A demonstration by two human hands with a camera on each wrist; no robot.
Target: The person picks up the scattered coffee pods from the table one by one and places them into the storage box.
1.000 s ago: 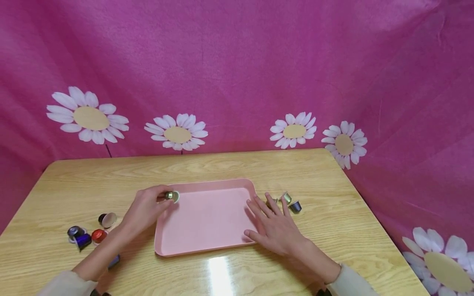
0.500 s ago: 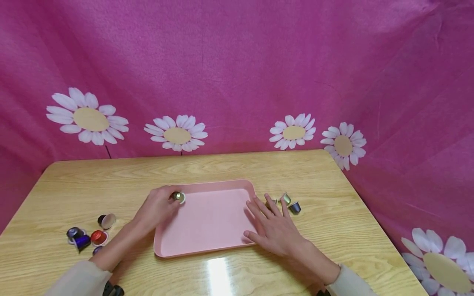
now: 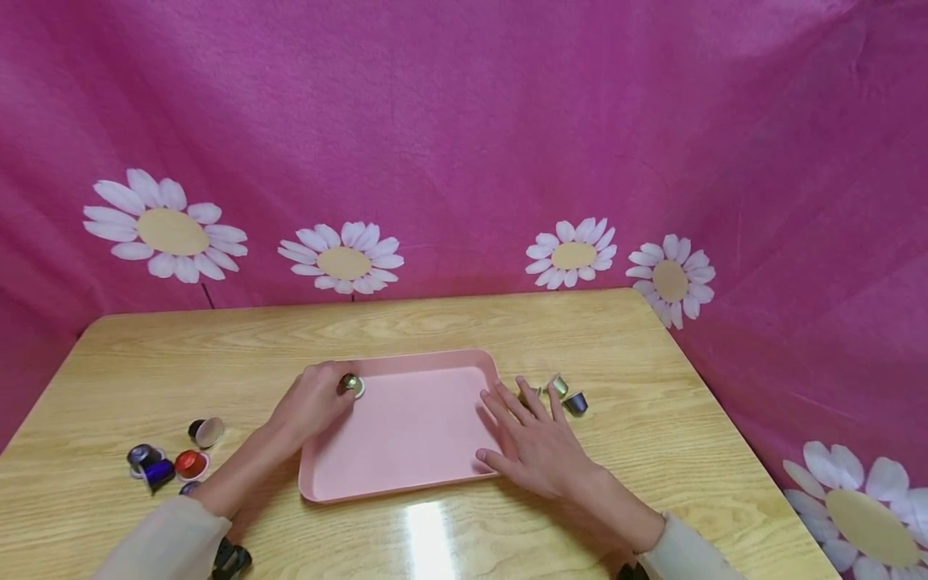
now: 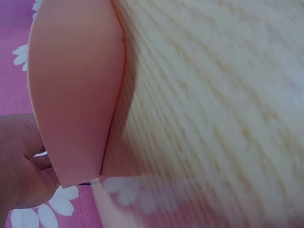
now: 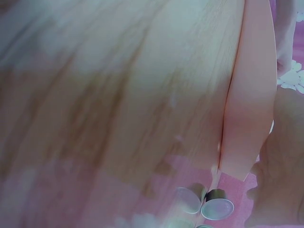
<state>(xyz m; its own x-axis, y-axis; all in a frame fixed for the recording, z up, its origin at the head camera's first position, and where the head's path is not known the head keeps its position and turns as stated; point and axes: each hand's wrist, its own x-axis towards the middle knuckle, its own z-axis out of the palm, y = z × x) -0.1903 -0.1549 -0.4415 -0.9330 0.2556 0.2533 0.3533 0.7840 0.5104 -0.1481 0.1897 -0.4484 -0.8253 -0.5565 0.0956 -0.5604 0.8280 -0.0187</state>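
Magenta cloth [image 3: 464, 137] fills the whole back of the scene, printed with big white daisies [image 3: 172, 231]. Below it stretches the wood-grain table [image 3: 652, 483], and on that sits the shallow pink tray [image 3: 406, 439], squarely between two hands.

Pale sleeves [image 3: 163, 540] come in from the near edge, and out of the right one reaches the right hand [image 3: 540, 451], fingers spread wide over the tray's right-hand rim (how hard it presses, if at all, I can't tell). Across at the far left corner it's the left hand [image 3: 313, 399], fingers curled, pinching a gold-green coffee capsule [image 3: 350, 383] just inside the tray; whether that capsule touches the tray floor, no telling from these angles.

Down to the small stuff! Left of the tray, a loose cluster on the wood: a dark capsule with a beige lid [image 3: 207, 432], a red capsule [image 3: 190, 463], a blue-violet capsule [image 3: 159, 474] touching a dark grey capsule [image 3: 142, 456], and one partly behind the left forearm. Over on the right, just beyond the spread fingers, lie a pale green capsule [image 3: 558, 386] and a slate-coloured capsule [image 3: 577, 403], with another half hidden behind a finger.
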